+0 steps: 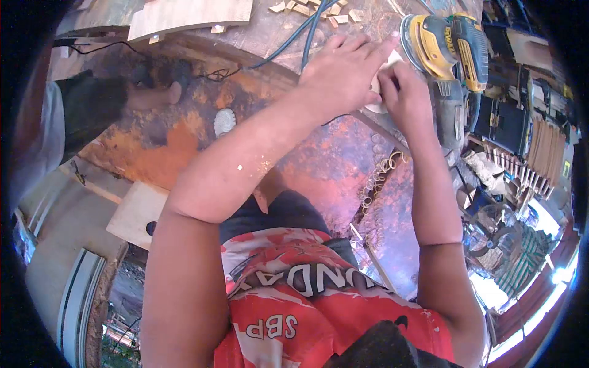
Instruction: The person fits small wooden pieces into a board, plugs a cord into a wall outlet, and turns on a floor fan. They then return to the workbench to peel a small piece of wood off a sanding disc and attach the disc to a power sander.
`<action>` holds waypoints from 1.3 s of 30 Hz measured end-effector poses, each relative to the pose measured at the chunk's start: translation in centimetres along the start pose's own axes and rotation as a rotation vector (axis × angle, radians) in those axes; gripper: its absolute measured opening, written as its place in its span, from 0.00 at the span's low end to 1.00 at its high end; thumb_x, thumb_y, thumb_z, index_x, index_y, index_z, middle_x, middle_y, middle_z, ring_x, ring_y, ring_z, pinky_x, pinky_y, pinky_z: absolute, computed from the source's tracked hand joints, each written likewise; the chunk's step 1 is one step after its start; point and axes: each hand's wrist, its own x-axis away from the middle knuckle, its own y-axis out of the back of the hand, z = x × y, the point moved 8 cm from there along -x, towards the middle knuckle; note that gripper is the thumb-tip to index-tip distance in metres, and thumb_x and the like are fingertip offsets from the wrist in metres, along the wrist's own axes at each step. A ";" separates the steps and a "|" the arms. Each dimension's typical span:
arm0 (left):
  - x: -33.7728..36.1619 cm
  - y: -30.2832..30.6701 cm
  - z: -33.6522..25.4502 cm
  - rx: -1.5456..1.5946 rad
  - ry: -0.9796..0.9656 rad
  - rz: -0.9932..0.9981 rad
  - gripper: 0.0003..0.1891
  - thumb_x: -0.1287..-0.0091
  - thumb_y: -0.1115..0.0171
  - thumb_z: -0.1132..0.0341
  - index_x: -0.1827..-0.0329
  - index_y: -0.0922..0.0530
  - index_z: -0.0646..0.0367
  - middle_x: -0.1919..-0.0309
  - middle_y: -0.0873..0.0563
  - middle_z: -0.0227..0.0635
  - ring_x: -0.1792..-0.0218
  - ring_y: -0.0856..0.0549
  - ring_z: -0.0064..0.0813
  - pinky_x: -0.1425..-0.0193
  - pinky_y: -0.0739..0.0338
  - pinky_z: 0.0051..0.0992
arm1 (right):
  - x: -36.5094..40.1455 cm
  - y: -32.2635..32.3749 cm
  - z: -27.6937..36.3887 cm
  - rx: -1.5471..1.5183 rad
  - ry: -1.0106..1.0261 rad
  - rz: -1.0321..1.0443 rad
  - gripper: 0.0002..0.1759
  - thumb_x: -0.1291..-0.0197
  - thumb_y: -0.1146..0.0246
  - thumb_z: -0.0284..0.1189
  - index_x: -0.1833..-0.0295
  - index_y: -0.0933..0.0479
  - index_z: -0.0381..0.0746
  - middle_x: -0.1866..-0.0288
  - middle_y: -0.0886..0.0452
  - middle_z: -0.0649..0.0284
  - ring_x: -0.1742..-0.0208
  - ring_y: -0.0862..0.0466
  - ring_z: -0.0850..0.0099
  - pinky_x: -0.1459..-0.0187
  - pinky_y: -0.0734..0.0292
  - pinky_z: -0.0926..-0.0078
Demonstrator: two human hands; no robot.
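A pale, flat piece (pixel 377 107) with a rounded edge lies at the workbench's front edge, largely covered by both hands. My left hand (pixel 343 70) grips it from the left, thumb near its lower part and index finger stretched along the top. On its right side, my right hand (pixel 405 95) has curled fingers pressed to the same piece. Right beside the hands is a yellow and black sander (pixel 438 46), resting on its side. Dark blue cables (pixel 294 37) run over the bench just left of my left hand.
Small wood offcuts (pixel 334 10) are scattered on the workbench (pixel 368 21). A curved board (pixel 190 18) lies at its upper left. Another person's leg (pixel 150 98) shows at left. A coiled hose (pixel 370 190) hangs below the bench, and a fan (pixel 491 236) stands at right.
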 end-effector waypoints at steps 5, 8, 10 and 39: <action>-0.1 0.0 -0.1 0.009 -0.015 0.024 0.49 0.49 0.27 0.55 0.25 0.46 0.55 0.43 0.22 0.47 0.39 0.25 0.42 0.34 0.35 0.39 | -0.9 -0.1 -0.1 0.014 -0.024 0.003 0.06 0.41 0.39 0.29 0.65 0.27 0.37 0.69 0.21 0.47 0.66 0.20 0.46 0.65 0.28 0.52; 0.0 -0.1 0.2 0.053 0.001 0.021 0.50 0.50 0.27 0.55 0.25 0.46 0.56 0.44 0.22 0.46 0.40 0.24 0.41 0.34 0.35 0.39 | -0.5 -0.3 -0.4 0.033 0.016 -0.018 0.06 0.42 0.39 0.29 0.64 0.27 0.38 0.69 0.21 0.47 0.66 0.20 0.46 0.65 0.27 0.52; -0.1 -0.2 0.3 -0.007 -0.007 0.010 0.50 0.50 0.27 0.55 0.26 0.45 0.56 0.45 0.22 0.44 0.40 0.24 0.39 0.34 0.35 0.38 | 0.7 -0.1 -0.3 -0.019 0.006 0.014 0.06 0.42 0.39 0.29 0.64 0.26 0.38 0.70 0.21 0.47 0.66 0.20 0.46 0.65 0.27 0.52; 0.1 -0.3 0.0 0.023 -0.016 0.047 0.53 0.50 0.27 0.53 0.24 0.50 0.56 0.43 0.22 0.46 0.36 0.27 0.40 0.33 0.36 0.40 | -1.2 0.0 0.1 -0.014 -0.013 0.017 0.09 0.41 0.40 0.30 0.68 0.29 0.35 0.66 0.21 0.45 0.64 0.22 0.45 0.65 0.29 0.51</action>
